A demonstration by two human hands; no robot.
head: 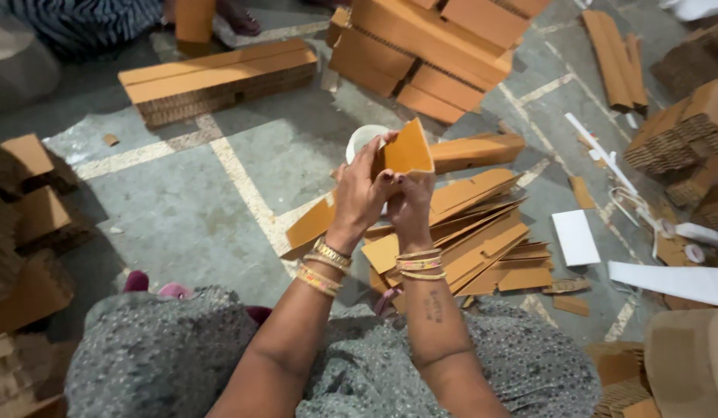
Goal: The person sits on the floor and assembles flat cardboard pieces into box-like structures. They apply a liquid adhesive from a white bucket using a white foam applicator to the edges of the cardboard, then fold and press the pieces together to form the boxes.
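Both my hands hold a small folded brown cardboard piece [407,151] up in front of me. My left hand [361,190] grips its left edge, fingers curled over the top. My right hand [411,203] holds it from below and behind. A white round tub [362,139] sits on the floor just behind the piece, partly hidden by my hands. Below my hands lies a loose pile of flat cardboard strips [471,240].
Stacked cardboard blocks [219,77] lie at the far left and a larger stack [428,54] at the top. More cardboard bundles [684,131] and white strips [672,280] fill the right side. Another person's foot [239,17] shows at the top. Piles of cardboard [22,224] stand at left.
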